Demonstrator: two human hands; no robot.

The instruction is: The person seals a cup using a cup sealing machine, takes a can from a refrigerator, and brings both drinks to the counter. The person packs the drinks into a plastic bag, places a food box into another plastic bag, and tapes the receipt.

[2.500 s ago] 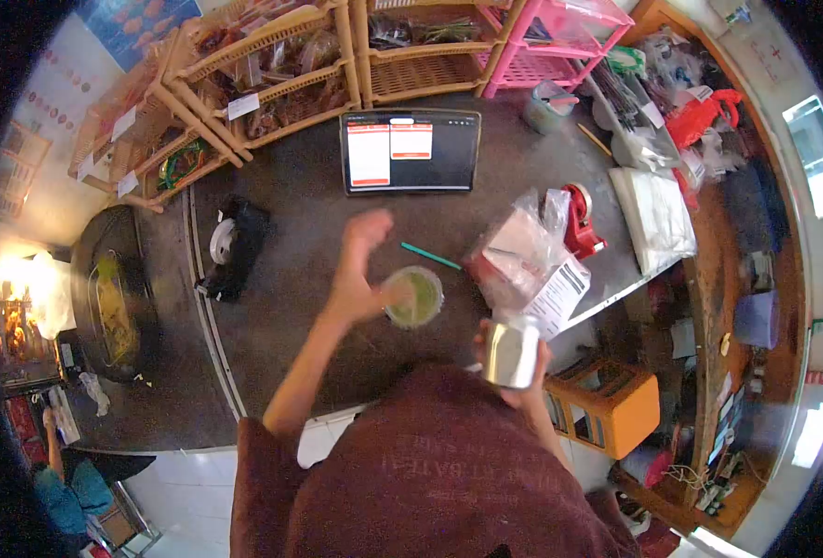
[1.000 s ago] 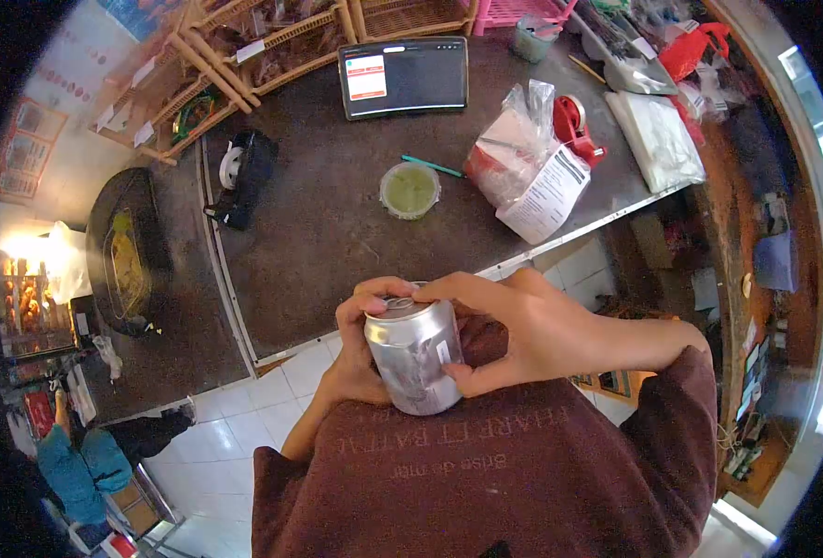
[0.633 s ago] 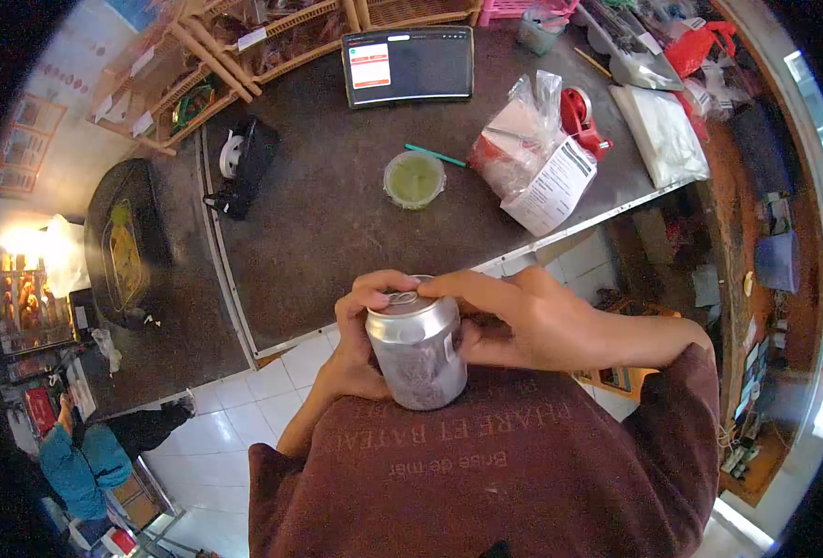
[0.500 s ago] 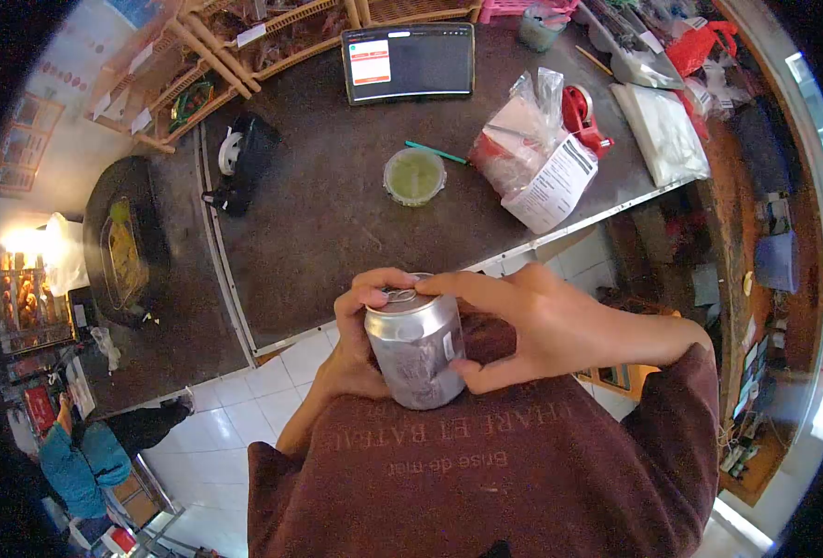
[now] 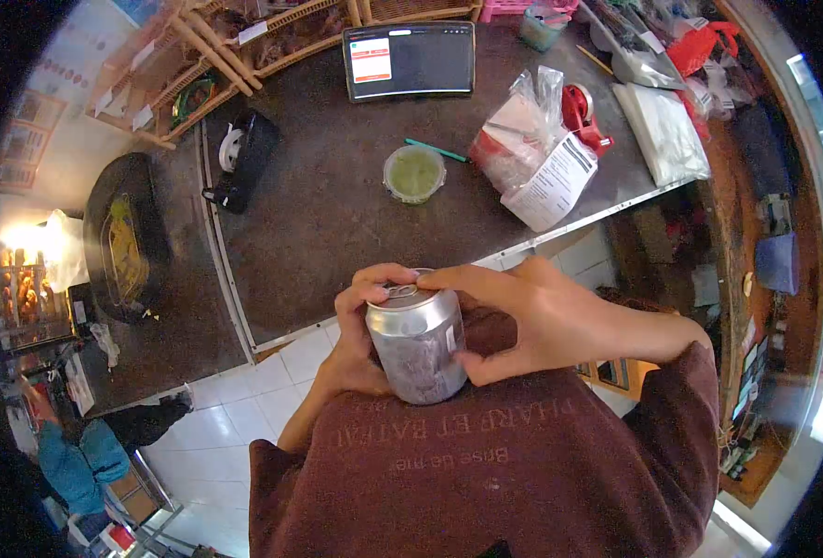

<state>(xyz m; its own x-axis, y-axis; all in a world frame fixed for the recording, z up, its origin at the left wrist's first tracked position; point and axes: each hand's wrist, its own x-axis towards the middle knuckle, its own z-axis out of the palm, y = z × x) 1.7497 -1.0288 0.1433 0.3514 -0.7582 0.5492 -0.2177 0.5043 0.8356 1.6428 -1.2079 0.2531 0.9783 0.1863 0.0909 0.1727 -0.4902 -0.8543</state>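
A silver drink can point(image 5: 418, 352) is held upright against the front of the brown shirt point(image 5: 486, 456), just short of the table edge. My left hand point(image 5: 356, 312) wraps round its left side, with fingers curled over the rim by the pull tab point(image 5: 400, 292). On the other side, my right hand point(image 5: 514, 312) grips the can, its index finger across the top and its thumb low on the side. The tab lies flat on the lid. Parts of the left palm are hidden behind the can.
On the dark table point(image 5: 337, 214) are a lidded cup of green liquid point(image 5: 414, 175), a green pen point(image 5: 437, 150), a plastic-wrapped package point(image 5: 532, 158), a red tape dispenser point(image 5: 584, 116), and a tablet point(image 5: 410, 60). At lower left, another person's teal sleeve point(image 5: 77, 465) shows.
The can and both hands stay nearly in place, with only a slight shift of the can. The other person at lower left has moved an arm a little.
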